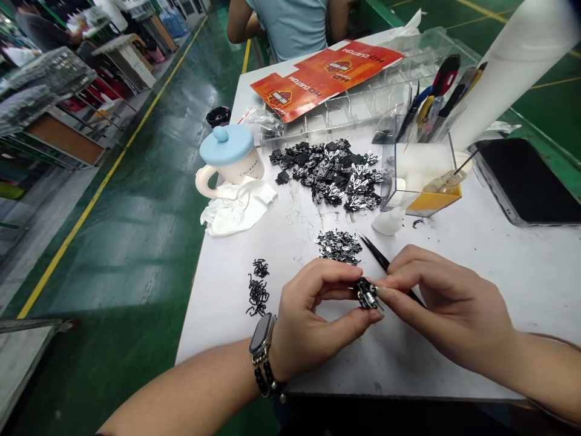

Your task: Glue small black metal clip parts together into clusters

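My left hand (318, 309) pinches a small black-and-silver model part (367, 293) between thumb and fingertips, just above the table. Against the right side of this part, the thumb and index finger of my right hand (445, 303) are pressed together. Whether they grip the part itself or a tiny piece on it is hidden. Black tweezers (376, 252) pass behind my right fingers, pointing away from me. Beyond my hands lies a small heap of silver pieces (338, 245). Thin black curved pieces (258, 293) lie in a heap left of my left hand.
A larger pile of black-and-silver parts (331, 172) is farther back. Left of it stand a lidded mug (231, 158) and a crumpled tissue (238, 209). A clear tool box (422, 163), a phone (533, 181), orange printed cards (327, 75) and a clear tray (363, 109) surround it.
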A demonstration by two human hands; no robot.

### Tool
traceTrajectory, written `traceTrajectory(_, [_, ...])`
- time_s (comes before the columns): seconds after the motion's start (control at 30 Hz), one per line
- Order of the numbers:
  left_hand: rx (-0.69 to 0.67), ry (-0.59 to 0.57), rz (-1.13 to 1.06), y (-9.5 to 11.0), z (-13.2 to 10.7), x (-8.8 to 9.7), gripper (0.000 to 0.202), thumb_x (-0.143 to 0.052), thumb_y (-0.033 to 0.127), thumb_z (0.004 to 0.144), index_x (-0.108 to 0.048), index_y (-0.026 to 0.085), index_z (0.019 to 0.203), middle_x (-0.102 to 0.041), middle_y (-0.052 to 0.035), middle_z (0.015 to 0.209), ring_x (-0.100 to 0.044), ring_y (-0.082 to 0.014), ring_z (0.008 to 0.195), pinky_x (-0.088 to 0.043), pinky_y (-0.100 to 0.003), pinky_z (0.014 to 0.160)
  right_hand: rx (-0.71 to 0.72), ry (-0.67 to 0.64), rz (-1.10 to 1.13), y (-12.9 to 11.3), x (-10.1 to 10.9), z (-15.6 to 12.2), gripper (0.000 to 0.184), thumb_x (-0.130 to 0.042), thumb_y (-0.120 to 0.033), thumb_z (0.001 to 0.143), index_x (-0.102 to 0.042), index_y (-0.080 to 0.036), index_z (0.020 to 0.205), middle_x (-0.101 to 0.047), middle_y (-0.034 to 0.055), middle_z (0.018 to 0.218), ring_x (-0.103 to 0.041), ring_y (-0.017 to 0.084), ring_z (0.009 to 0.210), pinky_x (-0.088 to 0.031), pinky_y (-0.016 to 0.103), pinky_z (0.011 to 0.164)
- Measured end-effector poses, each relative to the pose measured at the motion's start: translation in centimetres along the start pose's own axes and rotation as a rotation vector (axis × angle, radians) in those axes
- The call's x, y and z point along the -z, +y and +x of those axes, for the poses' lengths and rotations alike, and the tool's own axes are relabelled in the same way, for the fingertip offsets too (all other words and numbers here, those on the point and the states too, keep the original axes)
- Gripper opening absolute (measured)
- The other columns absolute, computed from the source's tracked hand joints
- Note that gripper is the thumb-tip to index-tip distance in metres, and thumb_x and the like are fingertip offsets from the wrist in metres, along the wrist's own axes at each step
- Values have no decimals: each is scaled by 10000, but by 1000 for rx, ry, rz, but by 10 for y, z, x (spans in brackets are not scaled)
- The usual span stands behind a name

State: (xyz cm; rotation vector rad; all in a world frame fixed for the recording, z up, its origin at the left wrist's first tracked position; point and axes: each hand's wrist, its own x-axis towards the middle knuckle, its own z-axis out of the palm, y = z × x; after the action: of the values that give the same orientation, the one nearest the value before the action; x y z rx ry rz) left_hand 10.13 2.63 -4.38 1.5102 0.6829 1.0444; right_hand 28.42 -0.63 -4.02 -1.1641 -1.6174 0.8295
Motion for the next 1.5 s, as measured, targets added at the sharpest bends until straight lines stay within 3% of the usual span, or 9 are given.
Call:
traceTrajectory(0.37, [-41,4,45,0,1,-2,430,-771,40,644,-618,165,1026,-618,-64,985,-663,-156,862,-626,-252,750,221,27,-228,-9,4,7,239,-623,-78,770,-656,-234,947,-611,23,715,-578,157,671,-463,322,597])
traceTrajectory(0.63, [-21,13,63,0,0,-2,428,-782,52,634,-627,163,1017,-622,-62,961,-664,-159,844,-628,-252,729,348,22,-372,-15,6,10,185,-622,-83,765,-650,-229,875,-612,15,639,-549,143,596,-440,306,538])
traceTrajectory(0.83, [-1,24,76,-1,-1,-2,392,-791,91,639,-629,162,988,-629,-64,951,-667,-167,835,-632,-261,718,271,15,-268,-12,5,8,187,-616,-72,755,-650,-206,881,-602,33,673,-559,151,636,-468,305,569])
traceTrajectory(1.2, [133,64,-4,1,1,-2,370,-824,104,602,-658,134,931,-645,-55,889,-692,-167,766,-632,-274,723,-84,-135,44,-4,6,10,62,-618,-175,831,-634,-217,788,-556,-17,661,-536,85,604,-444,212,541])
traceTrajectory(1.5, [179,91,-49,3,4,-2,348,-828,61,573,-669,123,876,-675,-40,832,-704,-151,728,-619,-213,696,-134,-122,134,-1,4,8,63,-629,-186,832,-636,-215,777,-548,-16,662,-529,86,598,-432,210,545])
